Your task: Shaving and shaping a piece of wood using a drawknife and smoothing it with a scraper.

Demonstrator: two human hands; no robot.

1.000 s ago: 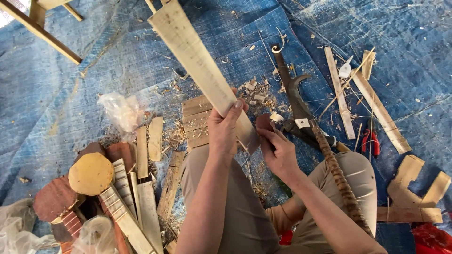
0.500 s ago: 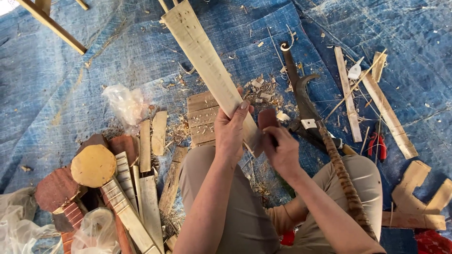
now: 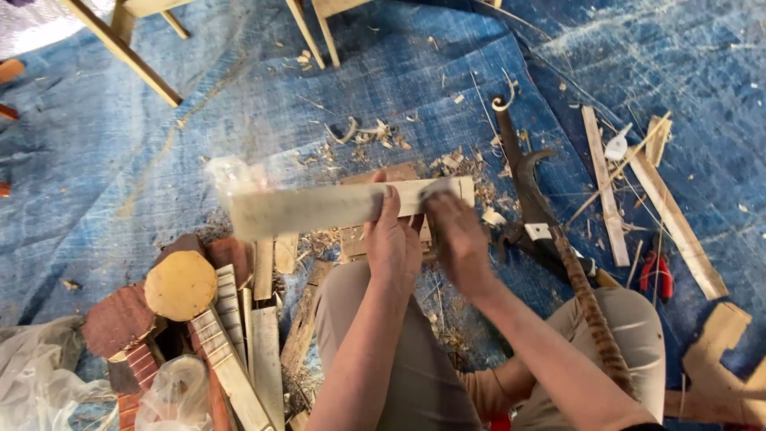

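I sit on a blue tarp (image 3: 159,144) with a long pale wooden plank (image 3: 319,209) held level across my front, blurred by motion. My left hand (image 3: 392,239) grips the plank from below near its middle, fingers wrapped over the top edge. At the plank's right end my right hand (image 3: 459,243), also blurred, presses a small block (image 3: 439,188) against the wood. Under the plank, short wood pieces (image 3: 355,239) lie by my knees.
A dark curved tool with a striped handle (image 3: 531,191) lies right of my hands. Red pliers (image 3: 658,275) and thin wood strips (image 3: 606,187) are farther right. A round wooden disc (image 3: 180,285), fretted necks (image 3: 227,351) and plastic bags (image 3: 40,391) sit at left. Stool legs (image 3: 120,48) stand at the back.
The plank has swung from pointing away up-left to lying level across my front. My left hand kept its grip; my right hand moved with the block to the plank's right end.
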